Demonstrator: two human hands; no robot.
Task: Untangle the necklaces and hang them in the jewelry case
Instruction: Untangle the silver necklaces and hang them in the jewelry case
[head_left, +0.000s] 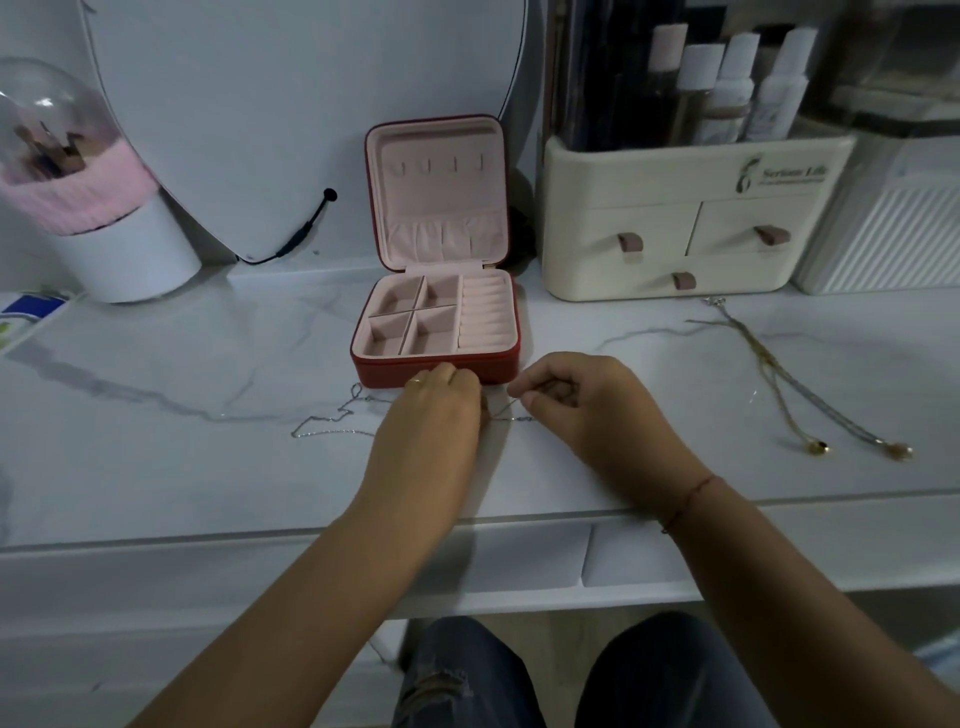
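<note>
Blue denim knees fill the bottom centre of the frame, under the edge of the white marble tabletop. At mid-frame the right hand pinches a thin silver chain necklace between thumb and forefinger. The left hand has its fingers curled down onto the same chain, though its back hides the pinch itself. The loose end of the chain trails away left across the tabletop. Just behind the hands stands the red square jewelry case, lid upright.

Pulling the two hands apart too sharply would likely tighten any knot or snap a fine link, and the slack at the left could loop over itself again.

Counted: three necklaces, this one plus two pendant necklaces lying crossed at right; four hooks in the lid, all bare; four square compartments in the base; three drawers in the cream plastic drawer organiser at upper right.
</note>
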